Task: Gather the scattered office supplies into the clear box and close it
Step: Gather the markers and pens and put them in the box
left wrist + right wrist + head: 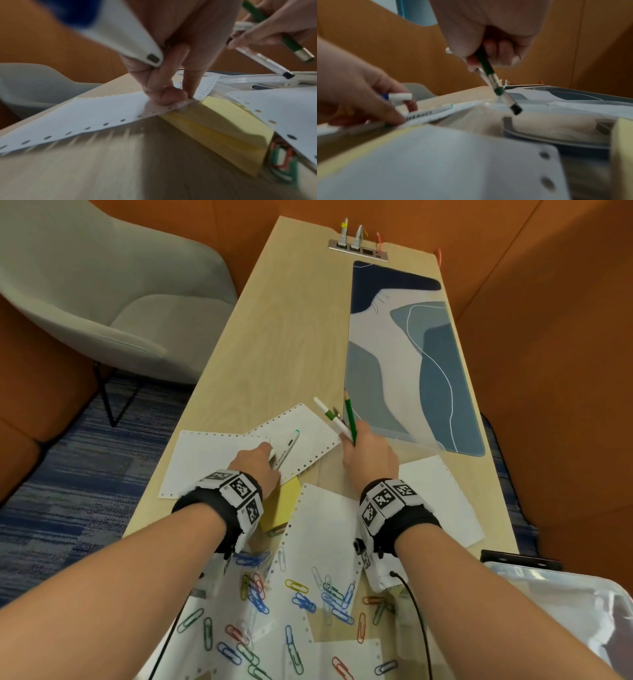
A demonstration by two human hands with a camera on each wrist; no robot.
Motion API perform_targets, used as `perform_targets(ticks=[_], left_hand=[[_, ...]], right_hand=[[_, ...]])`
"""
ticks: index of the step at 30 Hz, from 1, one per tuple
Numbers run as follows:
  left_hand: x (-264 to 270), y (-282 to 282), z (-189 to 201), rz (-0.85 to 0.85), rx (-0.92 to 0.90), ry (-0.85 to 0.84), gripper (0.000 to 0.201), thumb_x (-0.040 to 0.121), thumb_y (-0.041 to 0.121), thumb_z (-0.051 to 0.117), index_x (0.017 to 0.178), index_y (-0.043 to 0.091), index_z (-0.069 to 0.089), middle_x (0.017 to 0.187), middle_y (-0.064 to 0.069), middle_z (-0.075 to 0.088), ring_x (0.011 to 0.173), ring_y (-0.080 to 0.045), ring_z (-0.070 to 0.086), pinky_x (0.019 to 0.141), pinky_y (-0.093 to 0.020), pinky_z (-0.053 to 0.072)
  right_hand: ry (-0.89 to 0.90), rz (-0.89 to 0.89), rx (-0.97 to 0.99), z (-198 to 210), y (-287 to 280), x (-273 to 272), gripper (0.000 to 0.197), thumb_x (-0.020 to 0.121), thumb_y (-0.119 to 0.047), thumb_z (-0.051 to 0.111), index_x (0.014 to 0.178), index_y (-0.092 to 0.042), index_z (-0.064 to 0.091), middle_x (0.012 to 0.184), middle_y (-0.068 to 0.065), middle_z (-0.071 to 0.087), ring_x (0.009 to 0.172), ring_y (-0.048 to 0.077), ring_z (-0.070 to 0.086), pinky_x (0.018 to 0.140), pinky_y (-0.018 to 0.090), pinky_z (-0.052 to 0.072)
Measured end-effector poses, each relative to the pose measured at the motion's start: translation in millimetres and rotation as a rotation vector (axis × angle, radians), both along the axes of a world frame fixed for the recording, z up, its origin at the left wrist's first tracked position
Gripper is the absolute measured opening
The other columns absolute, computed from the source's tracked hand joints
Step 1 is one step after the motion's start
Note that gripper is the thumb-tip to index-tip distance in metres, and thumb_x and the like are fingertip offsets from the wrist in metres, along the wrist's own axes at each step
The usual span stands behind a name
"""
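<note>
Both hands engaged with writing tools at mid-bench.

The right hand (371, 455) has its fingers curled round a green pencil (350, 416) and a white pen (334, 419), held above the bench (281, 337) at the desk mat's (411, 354) near corner. The left hand (257, 467) holds a white marker (120, 33) in its palm while its fingers (164, 93) pinch a teal-tipped pen (289, 446) lying on perforated paper (205, 457). The clear box (565, 611) sits at the bench's near right edge; coloured paper clips (298, 601) lie scattered nearer the person.
</note>
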State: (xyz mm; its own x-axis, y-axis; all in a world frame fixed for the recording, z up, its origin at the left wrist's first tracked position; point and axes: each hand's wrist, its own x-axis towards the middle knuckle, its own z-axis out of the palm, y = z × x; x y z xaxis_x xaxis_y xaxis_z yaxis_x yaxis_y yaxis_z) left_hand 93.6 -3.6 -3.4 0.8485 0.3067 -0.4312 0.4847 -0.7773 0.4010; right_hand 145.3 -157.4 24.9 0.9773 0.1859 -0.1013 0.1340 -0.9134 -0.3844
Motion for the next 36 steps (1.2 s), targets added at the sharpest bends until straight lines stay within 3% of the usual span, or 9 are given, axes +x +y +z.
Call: perform_targets(ticks=[4, 9, 13, 16, 20, 25, 30, 33, 36], left_hand=[[-1.9, -5.0, -1.9, -0.049, -0.017, 0.053, 0.022, 0.09, 0.025, 0.052, 0.101, 0.006, 0.049, 0.106, -0.017, 0.058, 0.099, -0.034, 0.056, 0.072, -0.031, 0.04], [-3.8, -8.6, 8.8, -0.001, -0.218, 0.029, 0.026, 0.09, 0.027, 0.049, 0.067, 0.016, 0.042, 0.065, -0.002, 0.046, 0.063, -0.019, 0.046, 0.054, -0.025, 0.032], [-6.0, -7.7, 43.2, 0.037, -0.441, -0.067, 0.022, 0.092, 0.026, 0.049, 0.075, 0.012, 0.05, 0.059, 0.001, 0.051, 0.044, -0.01, 0.043, 0.042, -0.021, 0.03], [-14.7, -7.2, 75.9, 0.06, -0.574, -0.153, 0.019, 0.091, 0.028, 0.053, 0.08, 0.013, 0.058, 0.056, 0.008, 0.059, 0.038, -0.004, 0.043, 0.035, -0.016, 0.025], [-31.9, -3.4, 117.5, 0.124, -0.621, -0.353, 0.019, 0.083, 0.029, 0.065, 0.083, 0.01, 0.066, 0.059, 0.005, 0.053, 0.047, -0.008, 0.041, 0.036, -0.015, 0.027], [-54.4, -7.9, 167.1, 0.169, -0.792, -0.427, 0.016, 0.075, 0.02, 0.074, 0.079, 0.009, 0.065, 0.05, 0.003, 0.04, 0.041, -0.008, 0.034, 0.033, -0.013, 0.028], [-71.0, -42.4, 197.4, 0.029, -0.856, -0.343, 0.025, 0.078, 0.03, 0.069, 0.082, 0.006, 0.061, 0.044, 0.004, 0.04, 0.033, -0.005, 0.029, 0.03, -0.011, 0.025], [-76.4, -74.6, 205.8, 0.002, -0.887, -0.387, 0.022, 0.083, 0.027, 0.066, 0.079, 0.006, 0.062, 0.048, 0.002, 0.04, 0.031, -0.003, 0.029, 0.03, -0.011, 0.025], [-77.7, -104.4, 208.4, -0.019, -0.872, -0.458, 0.02, 0.085, 0.023, 0.064, 0.073, 0.009, 0.057, 0.051, -0.001, 0.039, 0.031, -0.004, 0.03, 0.031, -0.011, 0.026]], right_hand=[[-0.002, -0.117, 0.22, 5.1, 1.0, 4.8, 0.032, 0.099, -0.031, 0.037, 0.114, -0.006, 0.048, 0.095, 0.015, 0.062, 0.085, 0.032, 0.056, 0.068, 0.032, 0.037], [0.146, -0.183, 0.565, 5.0, -4.0, 4.7, 0.021, 0.1, -0.025, 0.034, 0.1, -0.008, 0.046, 0.088, 0.008, 0.048, 0.079, 0.021, 0.046, 0.071, 0.029, 0.035], [0.32, -0.314, 0.886, 14.1, -7.0, 1.4, 0.015, 0.1, -0.022, 0.035, 0.103, -0.01, 0.044, 0.081, 0.0, 0.057, 0.071, 0.012, 0.057, 0.064, 0.025, 0.047], [0.402, -0.362, 1.138, 31.7, -11.4, -6.9, 0.013, 0.1, -0.015, 0.038, 0.104, -0.006, 0.047, 0.076, 0.003, 0.062, 0.049, 0.004, 0.064, 0.049, 0.018, 0.053], [0.473, -0.321, 1.209, 60.6, -25.3, -25.3, 0.022, 0.1, -0.016, 0.039, 0.088, -0.013, 0.057, 0.074, 0.001, 0.059, 0.055, 0.01, 0.057, 0.051, 0.022, 0.051], [0.539, -0.198, 1.293, 99.9, -44.7, -56.6, 0.024, 0.101, -0.02, 0.035, 0.089, -0.015, 0.055, 0.069, -0.001, 0.048, 0.054, 0.009, 0.043, 0.052, 0.022, 0.04], [0.613, -0.059, 1.3, 128.5, -64.1, -87.1, 0.022, 0.101, -0.019, 0.035, 0.094, -0.013, 0.055, 0.08, 0.003, 0.066, 0.063, 0.013, 0.062, 0.064, 0.031, 0.051], [0.665, 0.028, 1.279, 140.0, -76.3, -102.7, 0.025, 0.101, -0.02, 0.033, 0.104, -0.01, 0.056, 0.079, 0.0, 0.072, 0.063, 0.012, 0.068, 0.061, 0.028, 0.056], [0.648, 0.067, 1.288, 147.7, -89.8, -115.3, 0.025, 0.101, -0.022, 0.032, 0.107, -0.009, 0.053, 0.074, 0.0, 0.063, 0.052, 0.009, 0.061, 0.054, 0.026, 0.054]])
